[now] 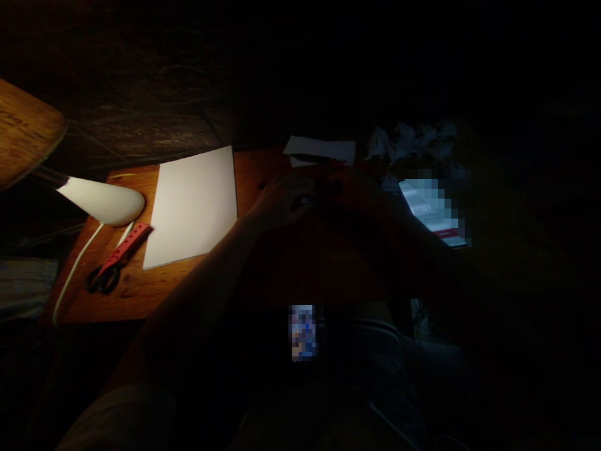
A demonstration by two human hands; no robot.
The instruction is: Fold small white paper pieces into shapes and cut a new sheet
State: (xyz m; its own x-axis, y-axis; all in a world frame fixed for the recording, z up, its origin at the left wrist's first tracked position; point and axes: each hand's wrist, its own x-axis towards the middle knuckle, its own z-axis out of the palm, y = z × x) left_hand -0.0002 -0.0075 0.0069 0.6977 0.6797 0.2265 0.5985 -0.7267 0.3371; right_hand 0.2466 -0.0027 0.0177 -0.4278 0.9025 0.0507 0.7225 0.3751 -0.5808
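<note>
Deep shadow covers most of the wooden table, where both hands meet near its middle. My left hand (288, 193) has its fingers curled inward, with a small pale bit showing beside them that is too dark to identify. Close to its right, my right hand (350, 188) looks curled too, though its fingers are barely visible. White paper strips (323, 149) lie just beyond the hands. A white sheet of paper (192, 207) lies flat to the left of my left hand.
A lit lamp with a wooden shade (28, 134) and white base (106, 200) stands at left. Nearby lie black-handled scissors (106, 279) and a red perforated strip (126, 244). Crumpled white papers (413, 141) sit back right, beside a glowing screen (429, 213). A blurred bright patch (303, 332) shows below the table edge.
</note>
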